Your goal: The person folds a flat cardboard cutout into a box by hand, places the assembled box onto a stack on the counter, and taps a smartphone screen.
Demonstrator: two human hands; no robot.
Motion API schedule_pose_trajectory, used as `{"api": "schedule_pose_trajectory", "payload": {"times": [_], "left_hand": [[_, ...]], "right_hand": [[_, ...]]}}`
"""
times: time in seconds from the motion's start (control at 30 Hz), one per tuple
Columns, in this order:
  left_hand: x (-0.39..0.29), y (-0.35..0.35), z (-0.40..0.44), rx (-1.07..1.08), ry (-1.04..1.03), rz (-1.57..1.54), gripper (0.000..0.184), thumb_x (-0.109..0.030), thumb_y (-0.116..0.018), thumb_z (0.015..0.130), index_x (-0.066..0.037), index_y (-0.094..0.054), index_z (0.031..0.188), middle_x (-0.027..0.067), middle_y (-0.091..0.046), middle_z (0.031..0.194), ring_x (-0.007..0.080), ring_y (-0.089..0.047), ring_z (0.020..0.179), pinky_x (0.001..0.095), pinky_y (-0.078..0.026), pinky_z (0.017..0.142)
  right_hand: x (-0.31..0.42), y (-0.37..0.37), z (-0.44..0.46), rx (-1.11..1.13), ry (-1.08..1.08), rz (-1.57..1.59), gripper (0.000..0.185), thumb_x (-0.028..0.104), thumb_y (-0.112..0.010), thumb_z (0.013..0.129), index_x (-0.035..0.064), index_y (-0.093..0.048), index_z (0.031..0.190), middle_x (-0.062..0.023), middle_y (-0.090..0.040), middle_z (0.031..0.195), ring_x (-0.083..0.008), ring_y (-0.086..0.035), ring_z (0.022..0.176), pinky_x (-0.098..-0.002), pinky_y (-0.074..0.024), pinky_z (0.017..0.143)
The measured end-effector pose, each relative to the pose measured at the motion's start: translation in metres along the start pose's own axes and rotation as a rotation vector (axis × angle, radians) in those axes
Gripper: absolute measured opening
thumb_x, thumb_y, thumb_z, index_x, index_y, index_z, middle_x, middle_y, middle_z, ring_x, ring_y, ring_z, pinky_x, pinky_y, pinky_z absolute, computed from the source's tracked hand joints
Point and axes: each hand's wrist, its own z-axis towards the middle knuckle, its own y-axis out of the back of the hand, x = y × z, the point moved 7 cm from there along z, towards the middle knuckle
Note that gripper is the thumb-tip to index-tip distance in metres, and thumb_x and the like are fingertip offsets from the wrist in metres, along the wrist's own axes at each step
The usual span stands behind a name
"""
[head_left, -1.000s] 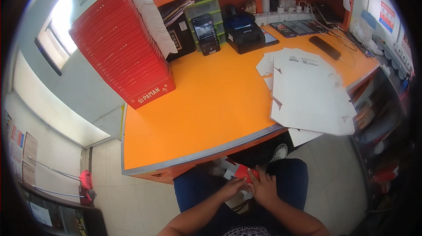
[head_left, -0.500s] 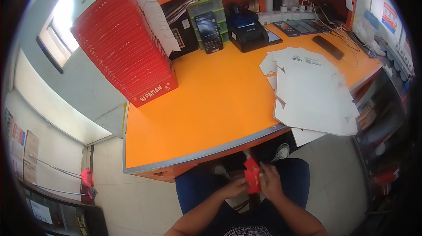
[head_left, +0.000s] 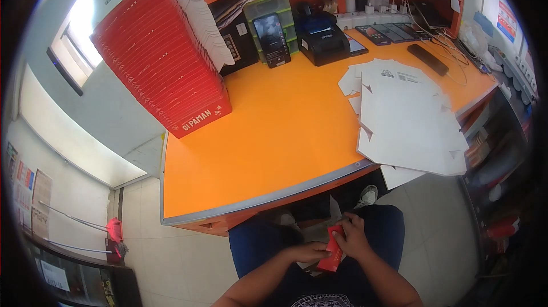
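Observation:
Over my lap, a small red cardboard piece [head_left: 330,255] is held between both hands, tilted, with its upper end leaning right. My left hand [head_left: 310,251] grips its left side near the lower end. The fingers of my right hand [head_left: 353,236] are closed on its upper right side. A pale, pointed flap [head_left: 334,207] sticks up just beyond the right fingers; I cannot tell whether it belongs to the red piece. Flat white box blanks [head_left: 405,118] lie stacked on the orange desk [head_left: 268,153], at its right front edge.
A tall stack of folded red boxes [head_left: 165,61] stands on the desk's left side. At the back are an upright phone [head_left: 272,38], a green drawer unit [head_left: 268,7] and a black receipt printer [head_left: 323,41]. A black power bank [head_left: 428,59] and cables lie back right.
The red cardboard piece has dropped lower toward my body and now shows a long, narrow face. My right hand has shifted slightly, and the pale flap shows more above it.

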Motion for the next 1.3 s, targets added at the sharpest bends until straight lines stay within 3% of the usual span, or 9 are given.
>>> {"api": "schedule_pose_trajectory", "payload": {"times": [0.1,0.3,0.5,0.6,0.8,1.1,1.2,1.3], "left_hand": [[-0.001,0.006,-0.001,-0.039,0.062,0.028,0.037,-0.036,-0.052,0.107,-0.005,-0.064,0.123,-0.0011,-0.065,0.106,0.0070,-0.057,0.096,0.0268,-0.047,0.088],[-0.005,0.034,0.001,-0.347,-0.034,-0.019,0.035,-0.039,-0.056,0.105,-0.005,-0.067,0.105,-0.0041,-0.059,0.088,0.0059,-0.052,0.082,0.0250,-0.044,0.074],[-0.017,0.030,-0.003,-0.372,-0.049,0.108,0.035,-0.038,-0.057,0.105,-0.005,-0.066,0.101,-0.0043,-0.056,0.081,0.0062,-0.050,0.074,0.0255,-0.042,0.066],[-0.024,0.030,-0.004,-0.360,-0.055,0.188,0.034,-0.037,-0.056,0.105,-0.005,-0.066,0.102,-0.0034,-0.057,0.081,0.0061,-0.050,0.075,0.0260,-0.043,0.067],[-0.008,0.031,0.000,-0.333,-0.112,0.201,0.031,-0.031,-0.057,0.105,-0.004,-0.066,0.117,-0.0012,-0.066,0.098,0.0070,-0.056,0.092,0.0271,-0.048,0.083],[-0.014,0.033,-0.002,-0.357,-0.093,0.280,0.030,-0.030,-0.057,0.105,-0.004,-0.066,0.117,-0.0004,-0.067,0.097,0.0071,-0.057,0.090,0.0275,-0.048,0.081],[-0.016,0.033,-0.001,-0.430,-0.233,0.281,0.031,-0.033,-0.056,0.106,-0.004,-0.066,0.101,-0.0006,-0.060,0.082,0.0063,-0.053,0.078,0.0262,-0.045,0.069],[-0.026,0.030,-0.006,-0.462,-0.228,0.242,0.031,-0.033,-0.056,0.106,-0.004,-0.066,0.100,-0.0001,-0.061,0.081,0.0066,-0.054,0.077,0.0266,-0.046,0.069]], "right_hand": [[0.004,0.007,0.003,0.004,-0.030,0.095,0.033,0.013,-0.078,0.078,0.0053,-0.065,0.107,-0.0228,-0.050,0.130,-0.0422,-0.047,0.120,-0.0486,-0.0414,0.103],[0.022,0.031,0.008,-0.153,-0.012,0.014,0.034,0.011,-0.079,0.076,0.0033,-0.064,0.105,-0.0221,-0.049,0.127,-0.0422,-0.046,0.118,-0.0493,-0.0405,0.100],[0.029,0.037,0.006,-0.232,-0.007,-0.117,0.034,0.011,-0.080,0.075,0.0021,-0.064,0.103,-0.0214,-0.050,0.126,-0.0415,-0.046,0.118,-0.0498,-0.0406,0.098],[0.026,0.030,0.006,-0.179,0.005,-0.078,0.030,0.010,-0.080,0.075,0.0039,-0.065,0.100,-0.0203,-0.051,0.126,-0.0411,-0.047,0.117,-0.0490,-0.0408,0.099],[0.024,0.016,0.008,-0.006,0.038,0.083,0.024,0.006,-0.079,0.074,0.0080,-0.069,0.095,-0.0181,-0.054,0.124,-0.0394,-0.050,0.116,-0.0462,-0.0441,0.099],[0.006,0.004,0.005,0.094,0.008,0.243,0.021,0.005,-0.075,0.078,0.0102,-0.072,0.098,-0.0188,-0.056,0.122,-0.0385,-0.053,0.118,-0.0449,-0.0452,0.101],[0.006,0.000,0.003,0.139,0.023,0.237,0.017,0.007,-0.074,0.081,0.0102,-0.073,0.098,-0.0185,-0.058,0.120,-0.0379,-0.055,0.117,-0.0446,-0.0464,0.101],[0.007,0.000,0.004,0.136,0.011,0.236,0.018,0.009,-0.072,0.083,0.0105,-0.074,0.101,-0.0179,-0.058,0.121,-0.0373,-0.056,0.118,-0.0441,-0.0478,0.100]]}}
